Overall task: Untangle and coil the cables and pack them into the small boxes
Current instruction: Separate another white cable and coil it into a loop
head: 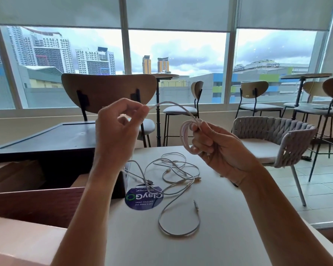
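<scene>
1. A wide window [177,54] is seen across the back, with tower blocks and cloudy sky behind it.
2. A pale table [229,242] is spread out below the arms, and everything for the job is found on it or above it.
3. A dark cabinet [46,139] is set against the table's far left side, and a wooden-backed chair [108,89] is parked behind it.
4. A woven armchair [273,131] is placed just off the table's right side.
5. A cardboard box [17,242] is caught at the lower left edge; its contents cannot be made out.
6. The left hand [117,127] is raised above the table, fingers curled, and the free end of a white cable [173,104] is pinched between thumb and fingertips.
7. The right hand [215,146] is held up beside it, fingers wrapped round the coiled part of that same cable; several loops are gripped there, and one strand is arched across to the left hand.
8. Loose cables [173,169] are left in a tangle on the table, directly beneath the two hands and well clear of them.
9. A grey cable [179,227] is laid in an open loop nearer the camera, its plug end pointing away.
10. A round blue sticker [144,198] is stuck to the tabletop, crossed by a strand from the tangle.
</scene>
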A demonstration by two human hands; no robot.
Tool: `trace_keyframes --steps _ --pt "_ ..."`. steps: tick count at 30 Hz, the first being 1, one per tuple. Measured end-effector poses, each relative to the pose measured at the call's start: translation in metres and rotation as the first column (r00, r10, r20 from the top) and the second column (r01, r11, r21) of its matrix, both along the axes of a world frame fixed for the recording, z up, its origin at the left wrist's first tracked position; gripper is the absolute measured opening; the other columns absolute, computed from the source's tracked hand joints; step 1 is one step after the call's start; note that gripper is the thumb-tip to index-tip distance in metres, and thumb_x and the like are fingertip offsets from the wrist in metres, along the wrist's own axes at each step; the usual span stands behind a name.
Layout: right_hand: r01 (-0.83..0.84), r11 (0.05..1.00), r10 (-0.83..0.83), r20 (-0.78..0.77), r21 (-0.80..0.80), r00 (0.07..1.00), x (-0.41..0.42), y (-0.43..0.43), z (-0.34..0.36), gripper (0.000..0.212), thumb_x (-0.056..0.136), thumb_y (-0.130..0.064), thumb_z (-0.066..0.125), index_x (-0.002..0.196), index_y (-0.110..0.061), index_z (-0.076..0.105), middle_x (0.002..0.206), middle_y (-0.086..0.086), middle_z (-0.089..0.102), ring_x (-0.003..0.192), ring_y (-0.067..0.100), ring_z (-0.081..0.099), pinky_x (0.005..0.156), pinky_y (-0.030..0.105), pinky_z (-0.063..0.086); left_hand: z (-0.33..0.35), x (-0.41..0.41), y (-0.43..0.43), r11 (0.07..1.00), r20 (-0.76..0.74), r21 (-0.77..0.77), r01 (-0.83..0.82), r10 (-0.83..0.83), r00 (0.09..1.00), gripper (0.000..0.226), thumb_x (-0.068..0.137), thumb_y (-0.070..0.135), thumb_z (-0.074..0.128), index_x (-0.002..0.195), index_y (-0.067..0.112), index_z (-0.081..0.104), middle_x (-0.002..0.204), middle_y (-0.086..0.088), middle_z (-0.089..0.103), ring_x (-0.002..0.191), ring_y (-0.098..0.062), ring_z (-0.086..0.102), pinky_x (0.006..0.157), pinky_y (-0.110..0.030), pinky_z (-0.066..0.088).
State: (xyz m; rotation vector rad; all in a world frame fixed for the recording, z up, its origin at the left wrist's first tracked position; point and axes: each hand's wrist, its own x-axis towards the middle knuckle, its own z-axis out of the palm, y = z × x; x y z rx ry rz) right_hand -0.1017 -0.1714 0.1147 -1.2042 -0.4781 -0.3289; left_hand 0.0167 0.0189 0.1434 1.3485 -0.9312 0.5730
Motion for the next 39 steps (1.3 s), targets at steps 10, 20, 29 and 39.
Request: trace_keyframes --steps 10,20,29,39 --pt "0.071 0.975 -0.065 -0.033 0.212 0.997 0.006 0.000 -0.002 0.025 0.101 -0.016 0.036 0.098 -0.001 0.056 0.061 -0.002 0.043 0.050 0.007 0.041 0.058 0.021 0.049 -0.025 0.009 -0.016 0.816 0.008 0.576 -0.045 0.050 0.999 0.014 0.092 0.024 0.069 0.103 0.027 0.078 0.106 0.011 0.073 0.086 0.007 0.060 0.074 0.000 0.043" --pt "0.097 0.963 -0.090 -0.039 0.251 0.995 0.008 -0.002 -0.002 0.033 0.099 -0.015 0.039 0.114 0.008 0.057 0.067 0.000 0.051 0.055 0.008 0.048 0.064 0.023 0.052 -0.032 -0.014 -0.029 0.648 -0.061 0.755 0.103 -0.087 0.994 0.024 0.096 0.014 0.063 0.116 0.021 0.073 0.082 0.014 0.063 0.049 0.017 0.051 0.045 -0.003 0.035" --pt "0.278 0.910 -0.276 -0.050 0.308 0.960 0.009 -0.001 -0.003 0.031 0.099 -0.006 0.042 0.098 0.005 0.070 0.101 0.015 0.072 0.072 0.015 0.065 0.079 0.029 0.058 -0.028 -0.023 -0.030 0.520 -0.036 0.849 0.095 -0.121 0.992 0.025 0.099 0.026 0.059 0.122 0.031 0.069 0.091 0.007 0.073 0.082 -0.002 0.066 0.070 -0.016 0.050" --pt "0.569 0.818 -0.575 -0.089 -0.090 0.813 0.013 0.007 -0.009 0.027 0.107 -0.013 0.033 0.114 -0.002 0.057 0.101 0.010 0.075 0.079 0.014 0.065 0.080 0.025 0.054 -0.017 -0.023 -0.020 0.519 -0.077 0.834 0.187 -0.227 0.971 0.013 0.095 0.031 0.065 0.091 0.028 0.077 0.071 0.008 0.067 0.067 -0.005 0.061 0.068 -0.028 0.052"
